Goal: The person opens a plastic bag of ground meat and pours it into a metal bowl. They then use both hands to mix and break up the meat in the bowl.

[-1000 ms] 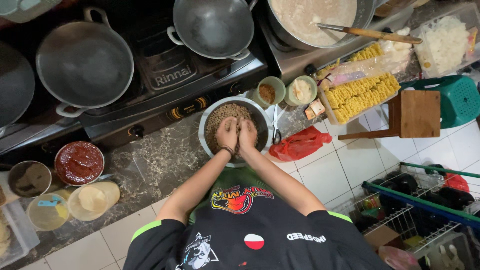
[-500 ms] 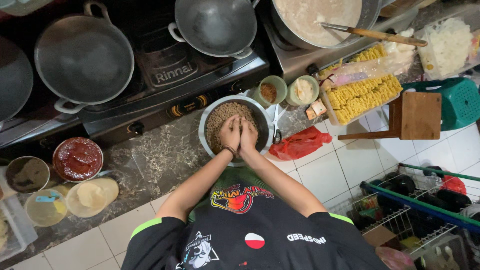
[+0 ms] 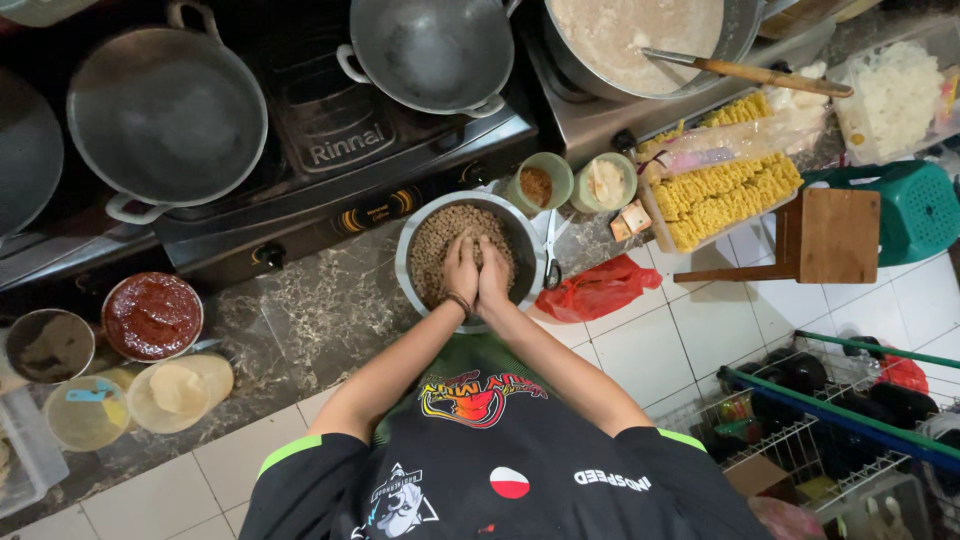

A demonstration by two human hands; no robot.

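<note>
Far on the left I see a dark wok [image 3: 25, 165] cut off by the edge. Below it, on the dark marble desk [image 3: 310, 310], stand a metal cup of dark sauce [image 3: 48, 346], a tub of red chilli paste [image 3: 152, 316], a clear tub with a yellow lid [image 3: 85, 412] and a tub of pale paste [image 3: 180, 388].

Next comes a big grey wok [image 3: 168, 112] on the black gas stove [image 3: 340, 160]. A smaller wok [image 3: 432, 50] sits to its right.

In the middle, at the desk's front edge, is a metal bowl [image 3: 410, 262] full of small brown grains [image 3: 440, 235]. My left hand [image 3: 460, 268] and right hand [image 3: 493, 272] are both in the bowl, pressed side by side with the fingers pushed down into the grains. I cannot tell if they pinch anything. A dark band is on the left wrist.

Just behind the bowl are a green cup of brown powder [image 3: 538, 184] and a green cup of white powder [image 3: 605, 182]. A red plastic bag [image 3: 598, 290] lies right of the bowl.

Further right a large pot of pale broth [image 3: 630, 35] has a wooden-handled ladle [image 3: 760, 72] lying over it. Near it are yellow noodle blocks [image 3: 722, 195], a tub of white noodles [image 3: 895, 95], a wooden stool [image 3: 830, 235] and a green plastic stool [image 3: 920, 205].
</note>
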